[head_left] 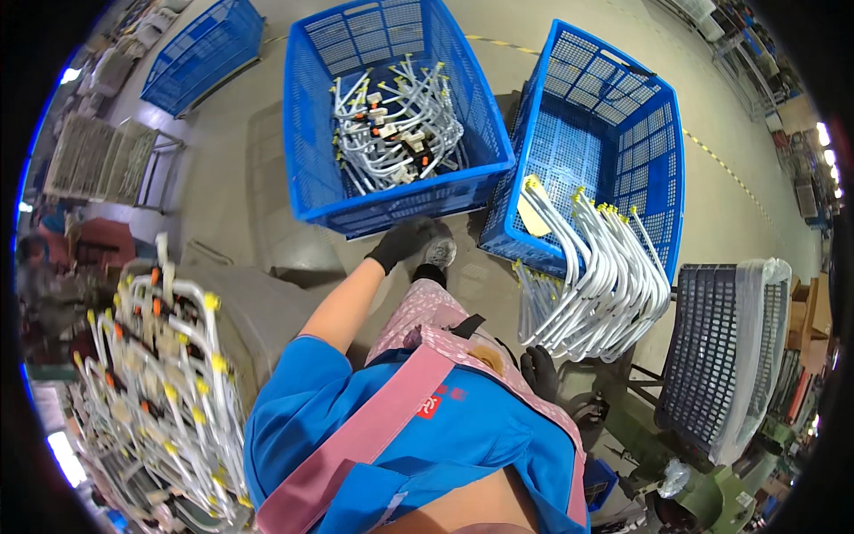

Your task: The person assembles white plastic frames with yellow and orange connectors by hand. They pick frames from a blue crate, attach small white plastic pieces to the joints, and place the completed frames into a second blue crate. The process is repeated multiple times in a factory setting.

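My left hand [405, 244], in a dark glove, hangs in front of me just short of the near wall of a blue plastic crate [391, 206]. Its fingers are stretched out and nothing shows in them. My right hand [539, 374], also gloved, is low beside my hip, its fingers slightly apart and holding nothing visible. Close to it, a bundle of white bent tubes [605, 285] with yellow ends leans over the near edge of a second blue crate [614, 76]. Inside the first crate lies a tangled pile of white bent tubes [400, 133] with black and orange fittings.
At left stands a large stack of white tube frames [160, 392] with yellow ends, beside a grey surface [240, 311]. A dark plastic basket [712, 356] partly wrapped in film and green machinery [712, 498] are at right. Another blue crate [205, 58] sits far left.
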The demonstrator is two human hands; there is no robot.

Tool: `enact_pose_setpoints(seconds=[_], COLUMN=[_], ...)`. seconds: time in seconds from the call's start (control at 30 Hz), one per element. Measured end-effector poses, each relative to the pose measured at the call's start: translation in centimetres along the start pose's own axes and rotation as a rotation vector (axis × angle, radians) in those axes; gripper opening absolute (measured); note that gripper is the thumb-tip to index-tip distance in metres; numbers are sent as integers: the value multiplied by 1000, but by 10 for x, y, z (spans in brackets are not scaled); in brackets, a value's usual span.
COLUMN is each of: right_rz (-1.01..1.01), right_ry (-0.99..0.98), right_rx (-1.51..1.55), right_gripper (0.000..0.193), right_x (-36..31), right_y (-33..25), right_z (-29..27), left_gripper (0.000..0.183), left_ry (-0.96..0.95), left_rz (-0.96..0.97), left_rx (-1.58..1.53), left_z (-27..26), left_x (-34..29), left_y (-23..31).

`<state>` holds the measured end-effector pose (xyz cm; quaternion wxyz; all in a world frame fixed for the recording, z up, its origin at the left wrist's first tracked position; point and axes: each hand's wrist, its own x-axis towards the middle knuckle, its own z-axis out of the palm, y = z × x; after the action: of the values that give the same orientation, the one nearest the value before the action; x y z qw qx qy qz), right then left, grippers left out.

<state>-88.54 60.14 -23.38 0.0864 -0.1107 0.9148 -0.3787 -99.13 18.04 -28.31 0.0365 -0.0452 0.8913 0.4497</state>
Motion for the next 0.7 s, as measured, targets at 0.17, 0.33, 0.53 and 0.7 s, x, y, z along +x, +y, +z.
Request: enact_pose_setpoints(seconds=[0.17,0.33,0.53,0.7], right_rz=[42,436,856,979], right_ry=[-3,-255,-304,-320], right_rx=[-175,-46,-63,-72], right_gripper=[27,33,34,34], right_x=[61,101,121,142], right_y=[-20,-64,-103,-113], right_z=[22,23,28,33], left_gripper=[23,44,72,68], left_ry=[220,-156,-252,-405], left_rz=[-344,-655,-773,-877], left_rx=[-26,162,224,47], left_z=[5,36,90,119], left_x=[155,257,315,335], left_y=[-93,-182,-250,-302])
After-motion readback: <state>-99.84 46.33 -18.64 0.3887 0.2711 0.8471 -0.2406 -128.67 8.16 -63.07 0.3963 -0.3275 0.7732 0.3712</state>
